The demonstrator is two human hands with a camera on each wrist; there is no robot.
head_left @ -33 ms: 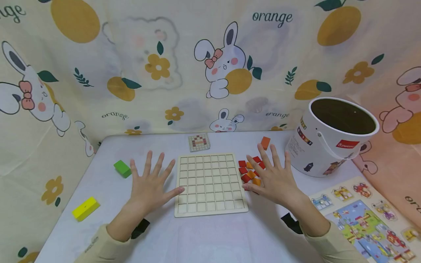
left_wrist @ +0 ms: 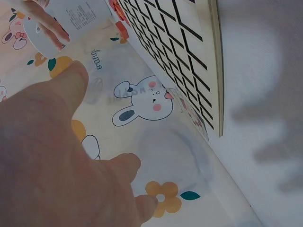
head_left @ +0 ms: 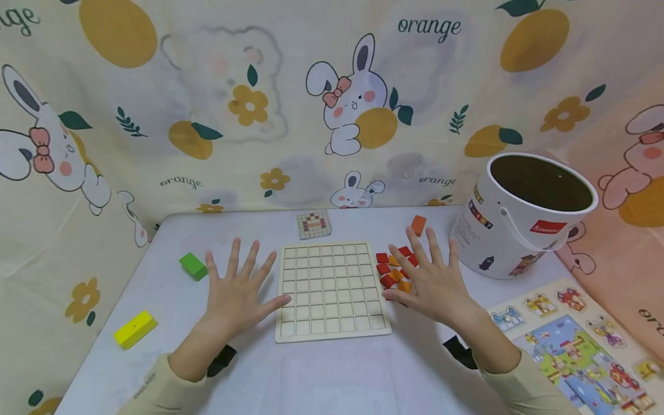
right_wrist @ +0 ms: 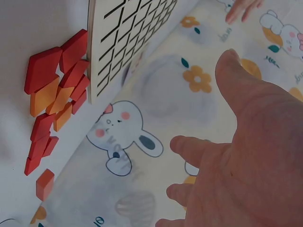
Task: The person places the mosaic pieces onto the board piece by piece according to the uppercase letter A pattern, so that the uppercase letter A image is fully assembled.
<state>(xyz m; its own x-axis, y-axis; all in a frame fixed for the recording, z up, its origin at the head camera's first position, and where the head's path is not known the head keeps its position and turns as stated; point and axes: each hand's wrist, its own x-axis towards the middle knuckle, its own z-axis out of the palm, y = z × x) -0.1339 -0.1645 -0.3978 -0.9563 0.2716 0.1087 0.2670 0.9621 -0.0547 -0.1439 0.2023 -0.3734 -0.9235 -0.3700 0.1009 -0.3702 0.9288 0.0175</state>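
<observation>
A pale wooden grid board [head_left: 332,291] with empty square cells lies in the middle of the white table [head_left: 332,374]. My left hand [head_left: 236,288] is spread palm down just left of it, fingers straight, thumb tip at the board's left edge. My right hand [head_left: 430,279] is spread the same way at the board's right, over a cluster of red and orange square tiles [head_left: 392,270]. Neither hand holds anything. The right wrist view shows the tiles [right_wrist: 57,90] beside the board's edge [right_wrist: 92,56]. The left wrist view shows the board [left_wrist: 189,56] past my open palm [left_wrist: 57,156].
A single orange tile [head_left: 418,224] and a small pattern card [head_left: 313,225] lie behind the board. A green block [head_left: 193,266] and a yellow block [head_left: 135,329] sit at left. A white bucket [head_left: 524,216] and a picture puzzle [head_left: 576,346] stand at right. Printed cloth walls surround the table.
</observation>
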